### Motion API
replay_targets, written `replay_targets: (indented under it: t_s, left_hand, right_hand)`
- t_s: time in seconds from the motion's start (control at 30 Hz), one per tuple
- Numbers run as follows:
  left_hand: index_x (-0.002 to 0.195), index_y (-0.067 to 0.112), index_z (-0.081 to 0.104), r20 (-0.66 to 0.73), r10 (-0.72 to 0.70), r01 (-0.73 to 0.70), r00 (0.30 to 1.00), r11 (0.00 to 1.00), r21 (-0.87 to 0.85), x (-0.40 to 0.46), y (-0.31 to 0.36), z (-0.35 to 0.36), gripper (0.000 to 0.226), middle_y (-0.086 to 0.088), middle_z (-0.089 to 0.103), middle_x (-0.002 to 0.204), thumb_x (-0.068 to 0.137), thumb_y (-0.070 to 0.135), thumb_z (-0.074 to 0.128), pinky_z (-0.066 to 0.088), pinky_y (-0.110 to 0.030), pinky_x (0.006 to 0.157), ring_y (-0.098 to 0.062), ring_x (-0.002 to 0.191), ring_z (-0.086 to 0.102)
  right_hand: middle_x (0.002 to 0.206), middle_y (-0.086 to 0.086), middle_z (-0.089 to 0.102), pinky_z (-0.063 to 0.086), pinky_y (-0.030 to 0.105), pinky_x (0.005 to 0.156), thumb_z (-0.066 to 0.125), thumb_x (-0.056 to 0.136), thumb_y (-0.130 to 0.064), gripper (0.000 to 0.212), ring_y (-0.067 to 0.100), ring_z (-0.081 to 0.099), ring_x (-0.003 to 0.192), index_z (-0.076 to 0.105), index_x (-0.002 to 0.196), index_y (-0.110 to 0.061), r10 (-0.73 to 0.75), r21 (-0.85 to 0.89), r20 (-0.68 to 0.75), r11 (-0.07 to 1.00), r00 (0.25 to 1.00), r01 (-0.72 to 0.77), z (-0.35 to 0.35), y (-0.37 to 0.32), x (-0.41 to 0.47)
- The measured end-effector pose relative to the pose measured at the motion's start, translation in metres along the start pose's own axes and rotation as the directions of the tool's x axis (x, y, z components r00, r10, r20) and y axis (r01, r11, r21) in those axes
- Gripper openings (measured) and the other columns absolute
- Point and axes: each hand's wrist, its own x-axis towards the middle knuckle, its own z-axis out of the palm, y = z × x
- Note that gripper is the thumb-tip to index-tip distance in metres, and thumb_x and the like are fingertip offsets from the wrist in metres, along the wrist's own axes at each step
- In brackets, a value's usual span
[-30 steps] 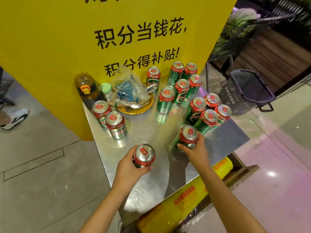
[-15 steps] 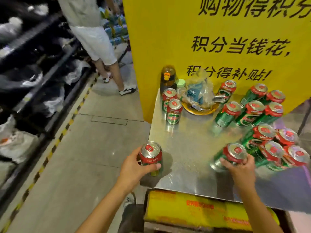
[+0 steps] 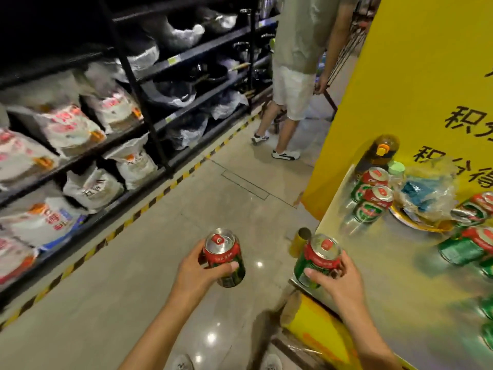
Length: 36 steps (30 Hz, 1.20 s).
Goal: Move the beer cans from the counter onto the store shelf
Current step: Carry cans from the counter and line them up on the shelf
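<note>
While both hands wrap round rigid, slick, likely full-weight beer cans, left hand [image 3: 198, 271] carrying its can [image 3: 224, 259] over floor, right hand [image 3: 340, 276] clasps another [image 3: 317, 259] at the desk [image 3: 373, 263] edge, gripped mid-body.

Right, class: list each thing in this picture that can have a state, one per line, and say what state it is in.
left hand: closed around a can
can in left hand: held above the floor, upright, unopened
right hand: closed around a can
can in right hand: at the counter's corner, slightly tilted
counter: more cans remain on it
two cans by the bottle: standing upright
shelf: holds sacks, no cans visible
</note>
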Motion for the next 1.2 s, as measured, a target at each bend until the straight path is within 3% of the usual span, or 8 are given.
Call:
replay_targets:
  t_s: [0.17, 0.27, 0.37, 0.5, 0.6, 0.8, 1.0, 1.2]
  left_hand:
    - [0.109, 0.037, 0.05, -0.12, 0.022, -0.025, 0.993, 0.999, -0.024, -0.01, -0.007, -0.098, 0.058, 0.023, 0.056, 0.101, 0.065, 0.016, 0.082, 0.038, -0.011, 0.071, 0.004, 0.093, 0.052]
    - [0.1, 0.041, 0.051, -0.254, 0.025, -0.035, 0.967, 0.999, -0.036, -0.018, -0.015, -0.164, 0.056, 0.023, 0.058, 0.099, 0.064, 0.014, 0.083, 0.039, -0.012, 0.071, 0.004, 0.094, 0.053]
    - [0.1, 0.041, 0.051, -0.363, 0.005, -0.03, 0.932, 0.998, -0.064, -0.027, -0.024, -0.226, 0.054, 0.023, 0.056, 0.097, 0.065, 0.014, 0.082, 0.038, -0.014, 0.07, 0.004, 0.091, 0.051]
    - [0.119, 0.032, 0.05, -0.481, -0.05, 0.014, 0.875, 0.997, -0.078, -0.038, -0.035, -0.297, 0.063, 0.006, 0.059, 0.11, 0.065, 0.02, 0.082, 0.041, -0.03, 0.087, -0.014, 0.105, 0.052]
    - [0.117, 0.032, 0.051, -0.528, -0.059, 0.018, 0.847, 0.996, -0.083, -0.035, -0.037, -0.332, 0.062, 0.004, 0.059, 0.112, 0.065, 0.022, 0.082, 0.04, -0.034, 0.088, -0.018, 0.108, 0.052]
    - [0.116, 0.029, 0.055, -0.567, -0.071, -0.011, 0.82, 0.99, -0.141, 0.011, -0.024, -0.369, 0.058, 0.011, 0.061, 0.107, 0.065, 0.022, 0.081, 0.042, -0.027, 0.079, -0.016, 0.106, 0.055]
    - [0.116, 0.034, 0.054, -0.591, -0.064, -0.043, 0.804, 0.985, -0.165, 0.092, 0.01, -0.401, 0.061, 0.015, 0.06, 0.109, 0.062, 0.028, 0.082, 0.042, -0.025, 0.079, -0.009, 0.104, 0.054]
    - [0.115, 0.038, 0.055, -0.679, -0.043, -0.081, 0.733, 0.985, -0.15, 0.168, 0.043, -0.45, 0.069, 0.018, 0.062, 0.106, 0.053, 0.036, 0.087, 0.046, -0.021, 0.074, -0.001, 0.099, 0.056]
  right_hand:
    - [0.111, -0.005, 0.064, 0.045, 0.025, 0.09, 0.086, 0.057, -0.001, 0.071, 0.009, 0.06, 0.103, 0.057, 0.12, -0.02, -0.071, -0.013, 0.194, 0.997, 0.978, 0.075, 0.104, -0.04, -0.018]
    - [0.099, -0.012, 0.067, 0.048, 0.014, 0.078, 0.083, 0.058, 0.005, 0.06, -0.006, 0.062, 0.089, 0.06, 0.101, -0.03, -0.119, -0.006, 0.319, 0.992, 0.94, 0.127, 0.17, -0.065, -0.031]
    - [0.096, -0.011, 0.068, 0.048, 0.01, 0.072, 0.084, 0.057, 0.005, 0.06, -0.004, 0.063, 0.088, 0.06, 0.099, -0.031, -0.145, 0.016, 0.41, 0.988, 0.9, 0.152, 0.233, -0.08, -0.044]
    - [0.103, -0.009, 0.069, 0.047, 0.02, 0.078, 0.088, 0.042, -0.029, 0.068, 0.005, 0.063, 0.097, 0.06, 0.104, -0.035, -0.139, 0.049, 0.496, 0.99, 0.857, 0.133, 0.306, -0.099, -0.06]
    - [0.105, -0.011, 0.069, 0.048, 0.021, 0.079, 0.081, 0.035, -0.042, 0.076, 0.004, 0.063, 0.097, 0.06, 0.108, -0.038, -0.141, 0.057, 0.557, 0.99, 0.819, 0.131, 0.348, -0.114, -0.065]
    - [0.099, -0.013, 0.07, 0.05, 0.019, 0.075, 0.082, 0.036, -0.036, 0.074, 0.003, 0.065, 0.092, 0.062, 0.107, -0.033, -0.138, 0.066, 0.634, 0.99, 0.761, 0.124, 0.411, -0.149, -0.036]
    - [0.102, -0.007, 0.067, 0.047, 0.018, 0.071, 0.083, 0.062, -0.001, 0.058, 0.007, 0.061, 0.096, 0.059, 0.104, -0.033, -0.178, 0.099, 0.673, 0.984, 0.718, 0.151, 0.487, -0.187, 0.04]
    - [0.095, -0.008, 0.07, 0.049, 0.011, 0.063, 0.082, 0.05, -0.013, 0.062, -0.001, 0.064, 0.085, 0.061, 0.106, -0.03, -0.207, 0.127, 0.741, 0.977, 0.638, 0.17, 0.57, -0.234, 0.117]
